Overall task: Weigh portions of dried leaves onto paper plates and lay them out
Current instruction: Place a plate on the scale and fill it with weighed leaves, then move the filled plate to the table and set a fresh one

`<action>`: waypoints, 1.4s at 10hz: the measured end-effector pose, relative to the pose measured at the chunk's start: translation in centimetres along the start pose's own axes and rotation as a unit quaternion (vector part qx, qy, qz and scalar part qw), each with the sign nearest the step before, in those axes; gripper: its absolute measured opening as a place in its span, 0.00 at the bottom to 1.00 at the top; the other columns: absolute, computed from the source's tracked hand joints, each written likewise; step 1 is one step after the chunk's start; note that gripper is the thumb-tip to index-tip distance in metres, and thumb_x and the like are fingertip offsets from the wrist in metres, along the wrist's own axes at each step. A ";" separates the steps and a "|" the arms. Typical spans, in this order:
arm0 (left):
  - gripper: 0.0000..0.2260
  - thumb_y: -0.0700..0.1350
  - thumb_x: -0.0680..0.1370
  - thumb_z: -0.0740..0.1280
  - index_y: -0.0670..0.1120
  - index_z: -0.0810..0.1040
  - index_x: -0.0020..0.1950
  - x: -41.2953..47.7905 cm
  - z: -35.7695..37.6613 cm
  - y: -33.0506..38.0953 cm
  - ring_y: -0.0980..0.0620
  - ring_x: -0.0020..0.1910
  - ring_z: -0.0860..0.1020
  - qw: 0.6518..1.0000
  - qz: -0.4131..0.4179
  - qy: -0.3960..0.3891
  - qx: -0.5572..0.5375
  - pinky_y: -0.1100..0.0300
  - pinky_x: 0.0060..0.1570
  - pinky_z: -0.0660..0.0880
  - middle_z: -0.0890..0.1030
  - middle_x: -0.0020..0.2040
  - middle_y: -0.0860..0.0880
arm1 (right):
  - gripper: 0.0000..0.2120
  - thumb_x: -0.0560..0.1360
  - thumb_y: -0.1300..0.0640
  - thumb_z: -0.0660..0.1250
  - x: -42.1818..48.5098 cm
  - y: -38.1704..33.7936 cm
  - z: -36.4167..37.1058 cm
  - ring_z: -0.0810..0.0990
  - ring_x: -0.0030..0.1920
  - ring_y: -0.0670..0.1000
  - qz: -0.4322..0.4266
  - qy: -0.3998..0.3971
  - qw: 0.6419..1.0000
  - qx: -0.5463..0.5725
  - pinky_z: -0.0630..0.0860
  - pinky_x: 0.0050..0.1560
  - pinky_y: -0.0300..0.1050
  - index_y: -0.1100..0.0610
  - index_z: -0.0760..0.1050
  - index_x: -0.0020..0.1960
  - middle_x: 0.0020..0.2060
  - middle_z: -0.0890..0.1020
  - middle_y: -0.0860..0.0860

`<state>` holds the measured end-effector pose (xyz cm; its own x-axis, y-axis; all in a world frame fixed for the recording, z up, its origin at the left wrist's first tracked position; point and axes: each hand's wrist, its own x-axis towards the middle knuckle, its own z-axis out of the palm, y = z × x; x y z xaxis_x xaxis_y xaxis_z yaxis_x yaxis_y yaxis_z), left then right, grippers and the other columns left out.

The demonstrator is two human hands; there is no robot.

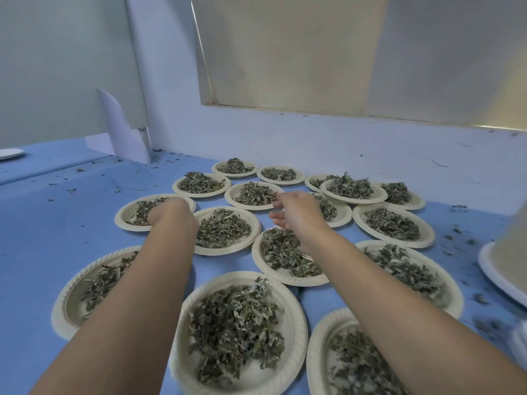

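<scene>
Paper plates: more than a dozen paper plates [296,323] lie in loose rows on the blue surface [57,238], from just below you out towards the wall.
Dried leaves: each plate in the group carries a heap of grey-green dried leaves [236,326] at its centre.
Raised plate: at the far right of the group, one loaded plate [380,195] rests on top of its neighbours' rims, overlapping them.
Left hand: your left hand [171,213] reaches over the far-left plate [124,220] of the middle rows and covers that plate's right side.
Left fingers: the hand is blurred and its back faces you, so you cannot tell whether the fingers are apart or clamped on the rim.
Right hand: your right hand [299,213] appears to hover near the centre of the group, beside a loaded plate [231,199].
Right fingers: the fingers [278,222] are apart and loosely bent, holding nothing.
Leaf crumbs: loose leaf crumbs [456,232] are scattered on the surface, mostly along the right side and near the back corner.
White card: a folded white card [122,129] stands in the back left corner.
Spare plate: a white plate [10,153] shows at the left edge, well apart from the group.
Wall: a beige panel [313,52] hangs on the wall.
</scene>
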<state>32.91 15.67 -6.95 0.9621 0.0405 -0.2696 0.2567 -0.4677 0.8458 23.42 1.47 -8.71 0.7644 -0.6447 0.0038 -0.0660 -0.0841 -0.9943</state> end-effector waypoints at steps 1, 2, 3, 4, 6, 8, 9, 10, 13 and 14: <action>0.12 0.43 0.81 0.58 0.41 0.72 0.62 -1.1 1.5 1.1 0.51 0.53 0.71 0.999 -0.005 0.035 -0.018 0.67 0.32 0.66 0.74 0.56 0.48 | 0.05 0.78 0.60 0.60 -0.8 -0.3 -2.5 0.80 0.40 0.52 0.000 0.011 1.000 0.019 0.79 0.53 0.52 0.58 0.74 0.49 0.36 0.79 0.51; 0.20 0.42 0.80 0.60 0.44 0.64 0.72 -4.2 4.6 1.8 0.50 0.64 0.71 0.993 0.097 -0.004 0.066 0.67 0.42 0.68 0.70 0.68 0.48 | 0.08 0.78 0.62 0.60 -1.9 -0.8 -5.7 0.80 0.38 0.51 -0.010 0.017 0.999 0.034 0.79 0.51 0.49 0.57 0.74 0.42 0.38 0.81 0.54; 0.32 0.29 0.71 0.65 0.39 0.62 0.74 -8.6 7.9 3.2 0.49 0.66 0.71 0.900 -0.041 -0.146 -0.408 0.64 0.55 0.71 0.67 0.72 0.43 | 0.08 0.79 0.60 0.60 -3.4 -1.5 -9.5 0.81 0.37 0.50 -0.041 0.029 0.999 0.015 0.80 0.45 0.46 0.55 0.75 0.43 0.38 0.82 0.52; 0.13 0.34 0.81 0.52 0.37 0.72 0.62 -13.5 11.3 5.0 0.53 0.36 0.78 0.825 -0.037 -0.208 -0.524 0.71 0.28 0.70 0.81 0.53 0.44 | 0.09 0.78 0.60 0.59 -5.2 -2.0 -13.7 0.82 0.40 0.53 -0.093 0.064 0.993 -0.032 0.79 0.46 0.51 0.56 0.77 0.43 0.36 0.81 0.51; 0.13 0.35 0.80 0.51 0.44 0.71 0.40 -23.2 17.0 6.2 0.58 0.22 0.71 0.831 0.013 -0.327 -0.449 0.70 0.22 0.64 0.77 0.29 0.50 | 0.08 0.75 0.63 0.63 -9.0 -2.5 -22.3 0.82 0.45 0.53 -0.169 0.156 0.962 -0.149 0.79 0.51 0.52 0.52 0.76 0.43 0.45 0.83 0.54; 0.12 0.35 0.79 0.54 0.43 0.74 0.41 -29.5 20.8 5.1 0.57 0.26 0.75 0.815 0.014 -0.366 -0.449 0.70 0.24 0.67 0.78 0.35 0.50 | 0.10 0.75 0.62 0.64 -11.7 -2.7 -30.0 0.81 0.48 0.46 -0.222 0.244 0.900 -0.285 0.72 0.48 0.33 0.56 0.83 0.51 0.48 0.85 0.50; 0.12 0.35 0.79 0.55 0.43 0.75 0.41 -30.9 21.6 4.7 0.58 0.22 0.75 0.811 0.000 -0.371 -0.451 0.70 0.23 0.68 0.79 0.36 0.50 | 0.12 0.78 0.60 0.62 -12.2 -2.2 -32.5 0.79 0.55 0.51 -0.205 0.253 0.824 -0.465 0.72 0.56 0.40 0.56 0.82 0.55 0.53 0.84 0.51; 0.11 0.35 0.78 0.56 0.43 0.75 0.41 -31.7 21.9 4.3 0.59 0.21 0.74 0.805 0.006 -0.381 -0.455 0.70 0.23 0.68 0.79 0.36 0.49 | 0.13 0.80 0.59 0.58 -12.3 -1.3 -33.7 0.78 0.55 0.57 -0.172 0.211 0.792 -0.546 0.74 0.54 0.53 0.60 0.81 0.55 0.52 0.83 0.56; 0.11 0.34 0.77 0.56 0.43 0.76 0.41 -32.9 21.7 4.0 0.56 0.30 0.75 0.825 0.031 -0.368 -0.428 0.67 0.34 0.68 0.80 0.36 0.50 | 0.08 0.77 0.66 0.57 -12.1 -0.8 -33.5 0.76 0.45 0.59 -0.177 0.206 0.719 -0.640 0.73 0.44 0.51 0.61 0.75 0.46 0.39 0.78 0.56; 0.11 0.34 0.77 0.56 0.43 0.76 0.42 -33.3 21.7 4.0 0.56 0.29 0.74 0.827 0.035 -0.374 -0.418 0.67 0.33 0.68 0.80 0.35 0.50 | 0.09 0.75 0.69 0.56 -12.1 -0.5 -33.5 0.72 0.45 0.58 -0.214 0.236 0.709 -0.629 0.70 0.43 0.52 0.62 0.75 0.49 0.39 0.77 0.58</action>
<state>-0.08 -6.67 -4.60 0.7317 -0.6646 -0.1516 0.4777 0.3413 0.8095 -7.31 -16.18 -4.72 0.6062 -0.5127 0.6079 -0.6393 -0.7689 -0.0109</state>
